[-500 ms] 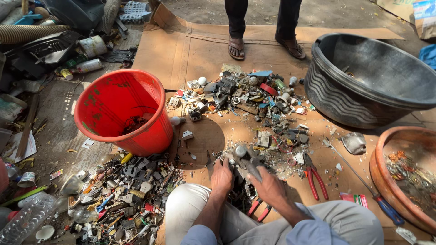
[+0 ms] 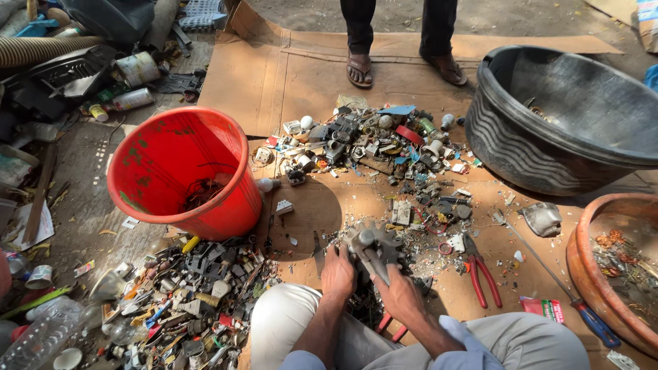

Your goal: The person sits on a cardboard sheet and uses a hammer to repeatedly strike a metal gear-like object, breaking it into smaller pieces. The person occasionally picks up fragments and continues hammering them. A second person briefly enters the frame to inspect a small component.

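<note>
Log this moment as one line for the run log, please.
left hand grips grey metal part | right hand holds its shaft | red bucket to the left | red-handled pliers to the right

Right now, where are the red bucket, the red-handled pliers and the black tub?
red bucket (image 2: 140, 161): head view, inner wall.
red-handled pliers (image 2: 484, 275): head view, on a red handle.
black tub (image 2: 528, 154): head view, ribbed outer wall.

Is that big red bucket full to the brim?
No, the red bucket is mostly bare inside, with only a small dark tangle of scrap at its bottom.
</note>
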